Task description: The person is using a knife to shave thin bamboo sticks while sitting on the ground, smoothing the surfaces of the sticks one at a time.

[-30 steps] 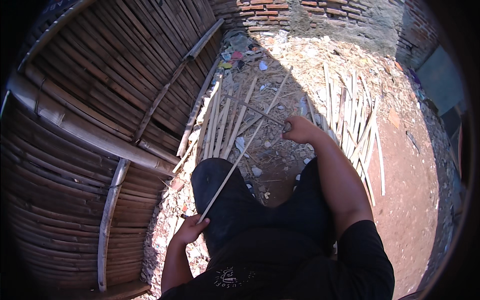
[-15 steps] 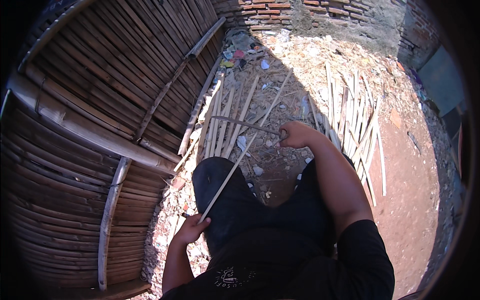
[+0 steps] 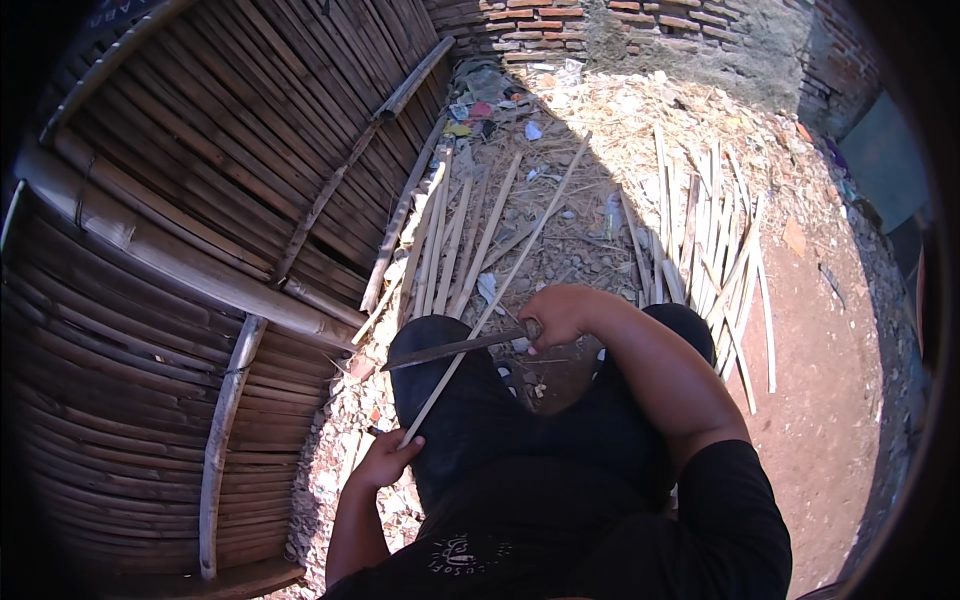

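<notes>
My left hand (image 3: 388, 458) is closed round the near end of a long, pale bamboo strip (image 3: 541, 222), beside my left thigh. The strip slants up over my left knee and away to the far right. In my right hand (image 3: 560, 314), between my knees, is the handle of a machete (image 3: 440, 350). Its long dark blade points left, lying across the strip just above my left knee. Whether the edge bites into the strip I cannot tell.
Several bamboo strips (image 3: 484, 240) lie on the ground ahead, and another pile of strips (image 3: 715, 230) lies to the right. A slatted bamboo wall (image 3: 240, 130) stands close on my left. Farther off are scattered litter (image 3: 480, 112) and a brick wall (image 3: 660, 30).
My right hand has drawn the machete nearer and slightly left, from over the ground to above my left knee. My left hand and the bamboo strip have barely moved.
</notes>
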Tool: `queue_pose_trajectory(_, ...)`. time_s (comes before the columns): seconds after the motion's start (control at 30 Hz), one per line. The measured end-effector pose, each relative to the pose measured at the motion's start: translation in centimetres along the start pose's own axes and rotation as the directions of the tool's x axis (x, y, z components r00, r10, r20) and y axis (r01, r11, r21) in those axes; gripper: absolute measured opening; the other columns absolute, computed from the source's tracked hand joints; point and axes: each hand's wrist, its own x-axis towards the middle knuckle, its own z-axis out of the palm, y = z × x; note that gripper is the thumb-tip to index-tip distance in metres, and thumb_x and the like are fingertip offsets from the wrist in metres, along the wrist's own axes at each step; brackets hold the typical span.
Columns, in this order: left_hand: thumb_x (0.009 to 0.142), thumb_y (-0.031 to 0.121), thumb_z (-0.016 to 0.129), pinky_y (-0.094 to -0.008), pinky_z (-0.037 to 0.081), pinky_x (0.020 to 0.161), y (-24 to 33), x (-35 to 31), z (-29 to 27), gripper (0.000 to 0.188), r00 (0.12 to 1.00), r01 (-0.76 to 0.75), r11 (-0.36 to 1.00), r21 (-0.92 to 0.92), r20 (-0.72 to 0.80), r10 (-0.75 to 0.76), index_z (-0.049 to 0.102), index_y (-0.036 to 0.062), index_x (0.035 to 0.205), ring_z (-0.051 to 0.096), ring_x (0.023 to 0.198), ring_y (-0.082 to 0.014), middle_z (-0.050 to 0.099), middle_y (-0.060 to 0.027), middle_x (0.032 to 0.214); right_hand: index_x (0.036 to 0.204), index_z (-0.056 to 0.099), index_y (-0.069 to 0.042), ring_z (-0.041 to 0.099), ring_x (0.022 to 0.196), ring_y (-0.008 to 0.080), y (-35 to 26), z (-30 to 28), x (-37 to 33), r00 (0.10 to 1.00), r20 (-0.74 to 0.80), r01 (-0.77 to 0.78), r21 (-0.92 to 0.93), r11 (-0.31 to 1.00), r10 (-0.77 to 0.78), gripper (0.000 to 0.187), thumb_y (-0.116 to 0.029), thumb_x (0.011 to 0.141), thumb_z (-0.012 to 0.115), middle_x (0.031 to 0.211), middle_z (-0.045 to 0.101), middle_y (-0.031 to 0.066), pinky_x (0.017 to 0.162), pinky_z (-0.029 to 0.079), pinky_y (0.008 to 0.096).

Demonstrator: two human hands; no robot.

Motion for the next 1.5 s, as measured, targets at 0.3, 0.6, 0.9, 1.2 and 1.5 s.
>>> queue_pose_trajectory(0.3,0.099,0.032,0.061,-0.0263,0.038,0.063,1.0,0.1,-0.2,0.032,0.998,0.045,0.999,-0.004,0.031,-0.045,0.064,0.0015,0.089,0.044,0.07,-0.0065,0.051,0.0069,0.072,0.121,0.064,0.002,0.064,0.109,0.0392,8.3,-3.1,-3.5,0.698,-0.454,-0.44,0.338,0.832,0.554,0.064,-0.041,0.076,0.077,0.114,0.068,0.0236,0.096,0.049,0.0445)
queue_pose_trajectory(0.6,0.099,0.031,0.062,-0.0259,0.037,0.061,1.1,-0.2,0.3,0.032,1.0,-0.009,1.0,-0.018,-0.026,0.008,0.063,0.0021,0.086,0.043,0.068,-0.0063,0.05,0.0069,0.07,0.12,0.067,-0.007,0.064,0.107,0.039,2.0,-0.8,-1.0,0.979,-0.099,-0.176,0.046,0.983,0.18,0.058,-0.041,0.074,0.078,0.108,0.069,0.0208,0.094,0.05,0.0452)
queue_pose_trajectory(0.9,0.1,0.032,0.061,-0.0258,0.036,0.061,0.2,0.0,0.2,0.033,1.0,-0.001,1.0,-0.019,-0.014,0.001,0.062,0.0031,0.084,0.042,0.067,-0.0059,0.049,0.0073,0.069,0.125,0.064,-0.008,0.063,0.108,0.0395,5.8,-1.3,-1.5,0.935,-0.226,-0.269,0.061,0.961,0.275,0.065,-0.045,0.073,0.078,0.111,0.067,0.022,0.095,0.049,0.0437)
queue_pose_trajectory(1.2,0.099,0.032,0.061,-0.0258,0.037,0.061,0.2,0.0,0.1,0.033,1.0,0.02,0.999,-0.034,-0.003,-0.021,0.062,0.0031,0.085,0.043,0.068,-0.0062,0.05,0.0071,0.07,0.12,0.065,-0.006,0.063,0.107,0.0401,5.3,-1.6,-1.7,0.911,-0.249,-0.303,0.139,0.943,0.33,0.057,-0.041,0.076,0.078,0.107,0.068,0.0218,0.092,0.05,0.0454)
queue_pose_trajectory(1.5,0.099,0.032,0.062,-0.0256,0.035,0.058,-0.5,0.1,0.1,0.032,1.0,-0.005,1.0,-0.018,-0.005,0.005,0.064,0.0026,0.088,0.042,0.065,-0.0057,0.049,0.0076,0.069,0.115,0.067,-0.003,0.064,0.104,0.04,2.7,0.6,-0.4,0.991,-0.135,-0.008,0.031,0.999,0.012,0.059,-0.045,0.075,0.077,0.104,0.067,0.0235,0.09,0.049,0.0465)
